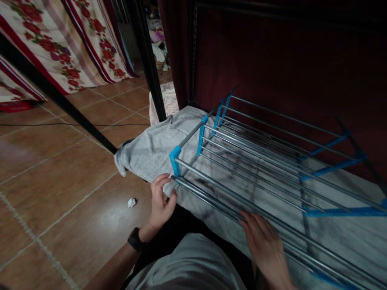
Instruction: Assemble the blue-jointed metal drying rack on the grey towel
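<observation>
A metal rack (229, 189) of grey tubes with blue plastic joints, which looks like a clothes drying rack, lies on a grey blanket (145, 149). Along its near side run loose-looking metal tubes (205, 197), close together below the front rail. My left hand (161, 201), with a dark band on the wrist, is at their left end; the fingertips meet or nearly meet the tube end, and the thumb stands apart. Just below lies a blue corner joint (174, 155) above those fingers. My right hand (266, 245) has its fingers bent over the tubes farther right, its thumb hidden.
Black posts (151, 68) of a bed-like frame rise at the left. A dark red panel (272, 60) stands behind the rack. On the tiled floor (75, 169) lie a crumpled white scrap (132, 202) and a thin black cable (60, 124). A flowered curtain (69, 44) hangs beyond.
</observation>
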`<move>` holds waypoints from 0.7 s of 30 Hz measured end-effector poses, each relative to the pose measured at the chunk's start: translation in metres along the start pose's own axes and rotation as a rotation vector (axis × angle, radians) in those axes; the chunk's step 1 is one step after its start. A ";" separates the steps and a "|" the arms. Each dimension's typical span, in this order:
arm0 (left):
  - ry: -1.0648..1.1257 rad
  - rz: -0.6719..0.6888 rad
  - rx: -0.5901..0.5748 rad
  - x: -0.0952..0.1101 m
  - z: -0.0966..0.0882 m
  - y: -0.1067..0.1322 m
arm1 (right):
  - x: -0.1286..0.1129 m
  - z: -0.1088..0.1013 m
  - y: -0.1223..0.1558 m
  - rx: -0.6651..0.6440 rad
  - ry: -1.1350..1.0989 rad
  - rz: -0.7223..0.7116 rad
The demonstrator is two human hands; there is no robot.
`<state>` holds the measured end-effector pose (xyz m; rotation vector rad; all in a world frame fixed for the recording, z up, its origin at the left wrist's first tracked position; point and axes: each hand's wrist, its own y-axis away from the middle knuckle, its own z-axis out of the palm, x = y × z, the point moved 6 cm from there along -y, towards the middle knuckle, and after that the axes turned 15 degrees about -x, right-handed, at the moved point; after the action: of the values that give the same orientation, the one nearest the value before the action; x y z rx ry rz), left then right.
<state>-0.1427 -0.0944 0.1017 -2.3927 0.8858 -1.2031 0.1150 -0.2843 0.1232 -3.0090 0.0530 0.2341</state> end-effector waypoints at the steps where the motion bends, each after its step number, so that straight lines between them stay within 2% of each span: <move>1: 0.075 -0.081 0.035 -0.010 -0.001 -0.003 | 0.001 -0.001 -0.001 0.014 0.006 -0.001; 3: 0.209 -0.178 0.041 -0.025 0.002 -0.014 | 0.002 -0.002 -0.002 0.049 0.029 -0.005; 5: 0.274 -0.192 -0.015 -0.031 0.008 -0.027 | 0.003 -0.002 -0.003 0.072 0.063 -0.008; 9: 0.178 -0.153 -0.110 -0.026 0.018 -0.043 | 0.005 0.000 -0.002 0.069 0.102 -0.026; 13: 0.141 -0.132 -0.167 -0.022 0.025 -0.041 | 0.005 -0.002 -0.001 0.087 0.100 -0.024; 17: 0.444 -0.120 -0.267 -0.030 0.025 -0.039 | 0.004 -0.003 -0.001 0.093 0.113 -0.044; 21: 0.761 -0.171 -0.379 -0.042 0.022 -0.048 | 0.003 -0.003 -0.001 0.089 0.140 -0.067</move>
<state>-0.1257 -0.0307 0.0886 -2.3112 1.2193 -2.2669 0.1186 -0.2834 0.1260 -2.9275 -0.0240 0.0132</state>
